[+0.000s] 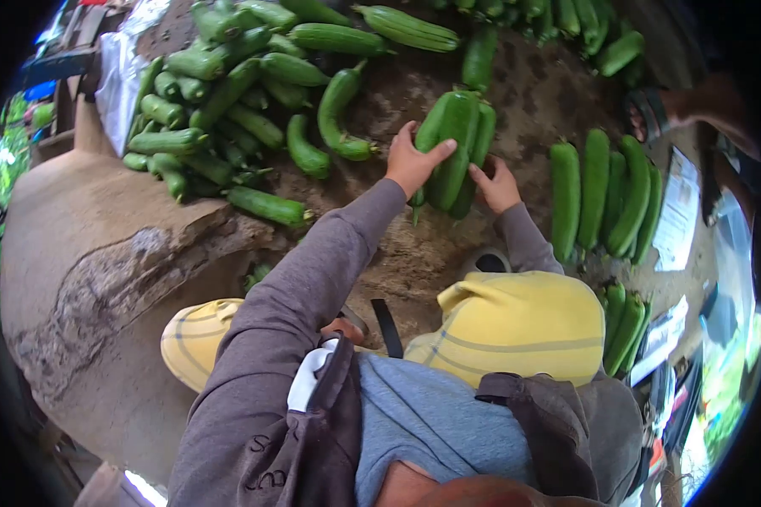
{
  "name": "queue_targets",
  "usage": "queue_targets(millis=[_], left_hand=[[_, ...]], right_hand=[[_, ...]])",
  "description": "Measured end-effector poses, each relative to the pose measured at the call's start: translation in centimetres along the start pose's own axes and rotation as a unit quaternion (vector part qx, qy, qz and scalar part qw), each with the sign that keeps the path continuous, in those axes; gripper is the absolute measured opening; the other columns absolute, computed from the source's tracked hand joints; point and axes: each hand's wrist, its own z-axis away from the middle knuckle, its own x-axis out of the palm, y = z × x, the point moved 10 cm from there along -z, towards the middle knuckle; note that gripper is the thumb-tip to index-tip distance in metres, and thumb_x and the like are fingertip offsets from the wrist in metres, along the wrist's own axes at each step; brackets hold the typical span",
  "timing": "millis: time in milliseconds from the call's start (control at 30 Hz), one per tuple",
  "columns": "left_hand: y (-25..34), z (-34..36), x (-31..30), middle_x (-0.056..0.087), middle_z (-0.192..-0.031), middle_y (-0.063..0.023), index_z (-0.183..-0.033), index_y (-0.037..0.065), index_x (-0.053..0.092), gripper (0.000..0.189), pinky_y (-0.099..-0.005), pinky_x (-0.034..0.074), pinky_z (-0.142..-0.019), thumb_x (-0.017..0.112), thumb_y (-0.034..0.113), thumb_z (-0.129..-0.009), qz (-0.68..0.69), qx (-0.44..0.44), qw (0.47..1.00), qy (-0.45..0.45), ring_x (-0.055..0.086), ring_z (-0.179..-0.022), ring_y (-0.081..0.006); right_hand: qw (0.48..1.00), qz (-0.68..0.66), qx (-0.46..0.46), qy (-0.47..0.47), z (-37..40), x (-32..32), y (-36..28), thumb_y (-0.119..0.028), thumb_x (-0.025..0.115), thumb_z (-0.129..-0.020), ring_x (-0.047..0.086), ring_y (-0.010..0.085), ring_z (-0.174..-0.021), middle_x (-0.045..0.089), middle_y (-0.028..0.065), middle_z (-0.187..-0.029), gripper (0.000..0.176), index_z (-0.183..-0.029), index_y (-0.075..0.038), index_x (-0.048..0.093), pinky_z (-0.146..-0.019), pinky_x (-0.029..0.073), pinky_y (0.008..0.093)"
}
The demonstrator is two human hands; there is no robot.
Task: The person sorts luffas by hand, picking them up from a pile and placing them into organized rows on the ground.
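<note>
Person on low ground, knees bent, both hands out in front over a brown earthen floor (414, 253). Between the hands, a bundle of long green gourds (458, 145), several side by side, lengthwise away from the body, near ends pointing back toward the person.

Left hand (418, 160): closed on the bundle's left side, thumb laid over the top of the front gourd, fingers wrapped round the outer side. Right hand (497, 184): at the bundle's right side, low down, fingers and thumb curved in against it; how firm the hold is, I cannot tell.

Just beyond the bundle, a single gourd (480, 59) lies on the floor. To the left, a loose heap of gourds (216, 110), stacked every way; near its edge a strongly curved gourd (338, 118), bent like a hook. More gourds in a far group (575, 21), partly cut off from my view.

Right of the person, a neat row of gourds (594, 190), side by side, a printed sheet (678, 211) just beside it. A smaller cluster (626, 328) lies nearer, by the yellow checked cloth (528, 325) over the right knee. Past the row, another person's sandalled foot (648, 116). Far left, a pale plastic sheet (120, 80) hangs behind the heap
</note>
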Motion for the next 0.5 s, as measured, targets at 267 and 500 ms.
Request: queue_targets(millis=[267,500], left_hand=[[1.8,2.3,-2.8,0.04,-0.125,-0.0219,-0.127,-0.002,0.038,0.078,-0.0432,0.03,-0.1,0.072,0.039,-0.069,-0.239,0.126,0.961,0.064,0.037,-0.118,-0.0355],[7.3,2.2,-8.2,0.048,-0.119,-0.0199,-0.12,0.0,0.045,0.057,-0.0443,0.036,-0.094,0.069,0.024,-0.074,-0.33,0.237,0.901,0.15,0.045,-0.11,-0.0366]], right_hand=[[0.995,0.048,-0.089,-0.013,-0.4,2.6,1.1,-0.024,0.07,-0.076,0.06,0.0227,-0.09,0.055,0.0173,-0.109,0.06,-0.123,0.002,0.045,-0.079,0.049,0.0321],[0.988,0.094,-0.105,0.058,-0.5,-1.5,-1.6,-0.022,0.068,-0.078,0.058,0.0198,-0.089,0.051,0.0147,-0.114,0.048,-0.119,-0.004,0.053,-0.077,0.049,0.0309]])
